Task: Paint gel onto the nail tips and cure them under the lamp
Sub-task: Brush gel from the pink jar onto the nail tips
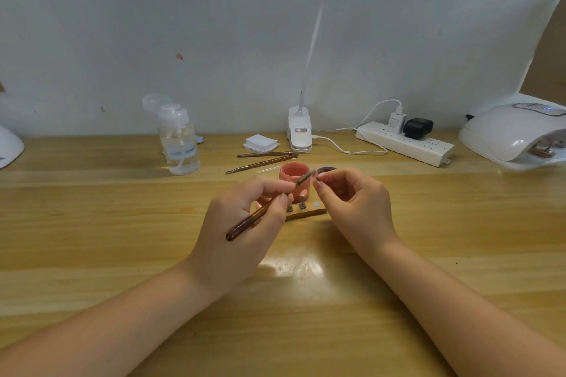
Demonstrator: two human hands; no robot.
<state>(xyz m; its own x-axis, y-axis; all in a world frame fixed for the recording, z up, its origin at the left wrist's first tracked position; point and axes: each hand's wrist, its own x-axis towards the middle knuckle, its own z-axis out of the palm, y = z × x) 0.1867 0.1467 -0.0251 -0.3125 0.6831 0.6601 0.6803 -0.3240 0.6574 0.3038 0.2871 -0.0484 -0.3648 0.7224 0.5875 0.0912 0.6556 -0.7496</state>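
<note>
Nail tip (318, 183) is sitting at frame centre, pinched between the right hand's (352, 205) thumb and forefinger, other fingers curled loosely; it's tiny, so its colour is hard to tell. Left hand (245, 217) is gripping a brown brush (254, 217) pen-style, fingers curled round the handle, bristle end pointing up-right and nearly meeting the nail tip. Just behind both hands a pink gel pot (294, 176) is standing open, with a dark lid (327, 169) beside it to the right. Below the pot a wooden holder strip (306, 214) is lying on the table (92, 223), small stands on it. Two more brushes (266, 159) are lying further back. White curing lamp (517, 135) is sitting at right edge, pump bottle (179, 144) at left centre, power strip (404, 144) at right of centre.
</note>
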